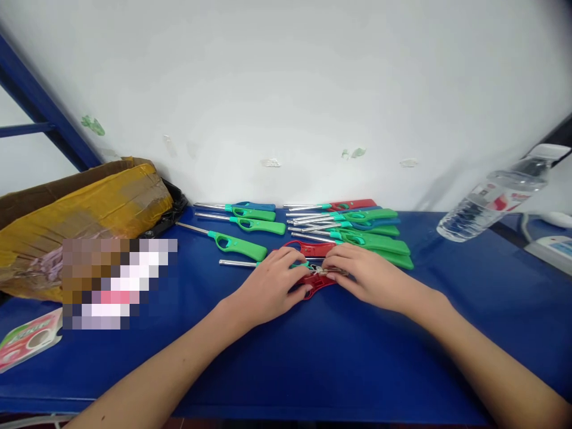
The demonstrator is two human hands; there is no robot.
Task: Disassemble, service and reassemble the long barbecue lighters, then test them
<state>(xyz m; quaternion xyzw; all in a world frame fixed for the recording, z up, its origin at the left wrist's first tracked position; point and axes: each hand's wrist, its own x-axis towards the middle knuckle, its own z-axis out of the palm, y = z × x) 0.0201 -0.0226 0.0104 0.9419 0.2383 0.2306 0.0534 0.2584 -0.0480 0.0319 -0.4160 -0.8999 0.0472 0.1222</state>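
Observation:
A red lighter shell (314, 287) lies opened out on the blue table, with small metal and teal inner parts (314, 270) showing between its halves. My left hand (281, 285) has its curled fingers on the left end of these parts. Coming from the other side, my right hand (364, 275) pinches a small metallic part at their right end; its fingers partly hide it. A metal lighter tube (236, 263) sticks out to the left from under my left hand. Just behind are long-necked green lighters (243, 245), with a right-hand pile (375, 241) of several green, blue and red ones.
A cardboard box (134, 193) wrapped in yellow tape stands at the left, near a printed card (31, 339) and a blurred-out patch. At the right a water bottle (491, 196) leans beside a white device (554, 247). A white wall (286, 89) rises behind the table.

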